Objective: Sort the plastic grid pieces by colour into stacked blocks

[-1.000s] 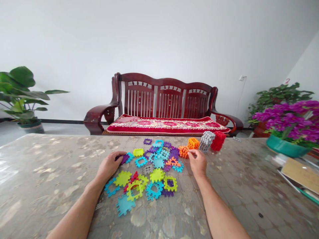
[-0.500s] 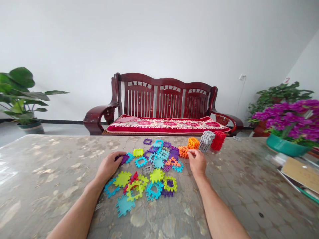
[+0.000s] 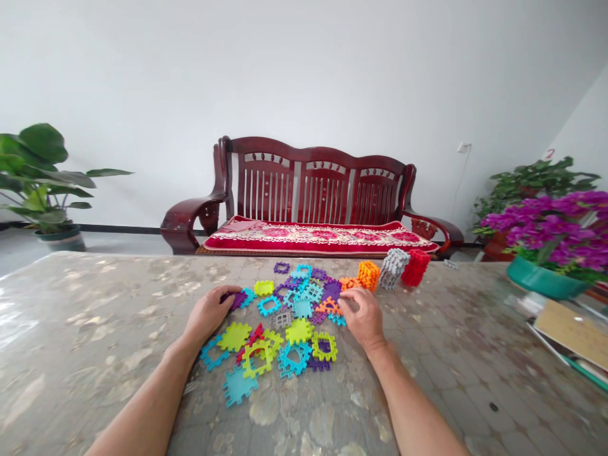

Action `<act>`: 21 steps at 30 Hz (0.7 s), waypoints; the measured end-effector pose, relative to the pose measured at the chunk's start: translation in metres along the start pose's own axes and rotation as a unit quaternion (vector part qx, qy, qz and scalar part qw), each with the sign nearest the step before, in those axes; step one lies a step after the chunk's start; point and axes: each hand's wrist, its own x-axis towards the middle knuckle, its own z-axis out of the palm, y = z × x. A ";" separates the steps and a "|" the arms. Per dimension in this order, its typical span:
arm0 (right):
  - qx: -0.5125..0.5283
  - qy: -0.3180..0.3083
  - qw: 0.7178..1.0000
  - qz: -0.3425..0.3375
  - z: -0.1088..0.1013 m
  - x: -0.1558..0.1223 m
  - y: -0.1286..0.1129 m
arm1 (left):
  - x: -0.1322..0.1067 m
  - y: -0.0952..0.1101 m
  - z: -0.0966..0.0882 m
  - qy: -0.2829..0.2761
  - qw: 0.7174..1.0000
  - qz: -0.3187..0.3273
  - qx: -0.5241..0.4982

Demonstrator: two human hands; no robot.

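Observation:
Flat plastic interlocking tiles with notched edges lie in a loose heap on the table. My left hand (image 3: 211,315) is at the heap's left side, its fingers closed on the edge of a purple tile (image 3: 238,299) beside a blue one. My right hand (image 3: 365,316) hovers at the heap's right side, thumb and forefinger apart. Its fingertips are close to an orange triangular-frame tile (image 3: 329,306); whether they touch it I cannot tell. Behind that hand is a low orange stack (image 3: 349,283), partly hidden. Taller orange (image 3: 368,275), grey (image 3: 394,269) and red (image 3: 416,267) stacks stand further right.
The patterned table (image 3: 118,316) carries a teal pot (image 3: 546,278) of purple flowers and a brown notebook (image 3: 574,329) at the right. A small dark object (image 3: 493,407) lies near the front right. Beyond the table stands a wooden bench (image 3: 323,183) with a red cover.
My right hand has moved left and nearer, from the low orange stack to the orange triangular-frame tile, and its fingers have spread. My left hand has stayed at the purple tile.

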 end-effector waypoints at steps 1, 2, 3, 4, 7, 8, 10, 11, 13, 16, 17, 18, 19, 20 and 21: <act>-0.008 -0.030 0.999 -0.008 -0.001 -0.002 -0.005 | 0.000 0.000 0.000 0.001 1.000 -0.001 0.002; -0.021 -0.057 0.998 -0.013 -0.002 -0.003 -0.009 | 0.000 0.001 -0.001 0.001 1.000 -0.001 0.003; -0.037 -0.078 0.996 -0.014 -0.003 -0.005 -0.012 | 0.000 0.001 -0.001 0.001 1.000 -0.001 0.003; -0.054 -0.093 0.994 -0.013 -0.004 -0.006 -0.013 | 0.000 0.001 -0.001 0.002 1.000 0.001 0.002; -0.090 -0.110 0.990 -0.004 -0.006 -0.008 -0.011 | -0.001 0.002 -0.001 0.004 1.000 0.006 -0.001; -0.096 -0.113 0.989 -0.003 -0.006 -0.008 -0.010 | -0.001 0.002 0.000 0.003 1.000 0.006 -0.001; -0.104 -0.119 0.987 -0.006 -0.005 -0.009 -0.007 | -0.001 0.002 0.000 0.001 1.000 0.005 -0.002; -0.106 -0.120 0.987 -0.007 -0.005 -0.009 -0.007 | -0.001 0.002 0.000 -0.002 1.000 0.005 -0.003; -0.107 -0.120 0.987 -0.012 -0.004 -0.010 -0.007 | -0.001 0.002 0.000 -0.006 1.000 0.003 -0.004; -0.100 -0.107 0.989 -0.025 -0.002 -0.010 -0.007 | -0.002 0.004 -0.001 -0.007 1.000 -0.002 -0.001; -0.092 -0.095 0.991 -0.030 -0.001 -0.010 -0.006 | -0.002 0.005 -0.002 -0.007 1.000 -0.004 0.001; -0.081 -0.079 0.993 -0.033 0.000 -0.010 -0.005 | -0.002 0.005 -0.002 -0.007 1.000 -0.005 0.002; -0.066 -0.056 0.996 -0.031 0.001 -0.009 -0.002 | -0.002 0.006 -0.002 -0.008 1.000 -0.006 0.003; -0.051 -0.029 0.998 -0.025 0.002 -0.008 0.001 | -0.002 0.007 -0.003 -0.009 1.000 -0.006 0.003; -0.038 0.001 0.999 -0.016 0.002 -0.007 0.005 | -0.002 0.007 -0.003 -0.010 1.000 -0.006 0.003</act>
